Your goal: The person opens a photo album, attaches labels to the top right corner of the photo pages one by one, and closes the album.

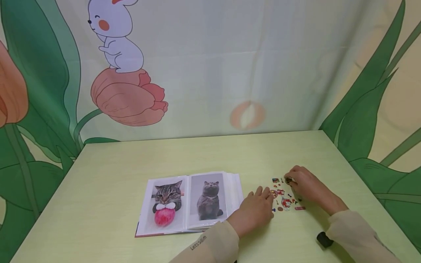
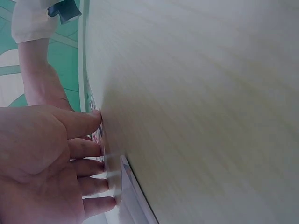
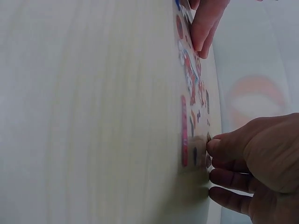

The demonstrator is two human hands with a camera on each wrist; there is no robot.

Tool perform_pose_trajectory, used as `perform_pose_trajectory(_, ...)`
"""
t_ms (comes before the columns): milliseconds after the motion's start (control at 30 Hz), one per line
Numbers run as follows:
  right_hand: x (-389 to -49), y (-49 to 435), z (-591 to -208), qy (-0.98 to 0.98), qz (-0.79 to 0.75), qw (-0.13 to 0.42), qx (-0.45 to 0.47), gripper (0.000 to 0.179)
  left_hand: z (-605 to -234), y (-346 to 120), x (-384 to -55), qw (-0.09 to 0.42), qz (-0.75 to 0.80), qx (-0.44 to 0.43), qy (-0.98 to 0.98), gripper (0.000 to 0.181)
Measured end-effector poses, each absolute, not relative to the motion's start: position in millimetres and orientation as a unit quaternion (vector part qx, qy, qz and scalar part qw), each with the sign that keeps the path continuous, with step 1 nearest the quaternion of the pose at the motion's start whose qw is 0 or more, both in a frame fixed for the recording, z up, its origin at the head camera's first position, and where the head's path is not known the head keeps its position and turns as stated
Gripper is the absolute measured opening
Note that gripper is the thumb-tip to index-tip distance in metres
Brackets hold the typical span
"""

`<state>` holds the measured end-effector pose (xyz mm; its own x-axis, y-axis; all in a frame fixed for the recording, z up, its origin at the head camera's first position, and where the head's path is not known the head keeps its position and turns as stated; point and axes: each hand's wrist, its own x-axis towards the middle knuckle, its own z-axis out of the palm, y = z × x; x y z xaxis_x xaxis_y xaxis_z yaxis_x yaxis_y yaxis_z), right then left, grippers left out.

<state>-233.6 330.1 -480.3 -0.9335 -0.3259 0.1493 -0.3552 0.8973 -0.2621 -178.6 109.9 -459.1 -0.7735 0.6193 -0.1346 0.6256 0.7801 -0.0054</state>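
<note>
A clear sheet of small colourful stickers [image 1: 286, 204] lies flat on the table. My left hand [image 1: 255, 209] rests over its left edge, fingers straight and fingertips down, as the left wrist view also shows that hand [image 2: 42, 163]. At the far right corner of the sheet, my right hand [image 1: 307, 186] pinches a small dark sticker [image 1: 288, 180] between thumb and forefinger. From the right wrist, this hand [image 3: 266, 163] has its other fingertips on the table beside the sheet. How far the sticker is lifted is hidden by the fingers.
An open photo album [image 1: 144, 228] with cat pictures lies left of the sheet, close to my left forearm. A black band or small block [image 1: 324, 240] is at the right sleeve. Behind the table [image 1: 98, 175] hangs a printed curtain [image 1: 204, 73] with a rabbit and tulips.
</note>
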Motion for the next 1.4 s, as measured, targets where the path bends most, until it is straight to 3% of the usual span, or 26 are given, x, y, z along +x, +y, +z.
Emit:
perform_pose_trajectory(433,-232,332,-479,-0.971,0.182,0.069,0.141,0.006,-458,110,-179,0.071,-0.021,0.328,0.942,0.056)
perform_pose_trajectory(1400,-227,346,-480,-0.951,0.277,0.116,0.078,0.005,-458,109,-179,0.079,-0.025,0.331,0.940,0.057)
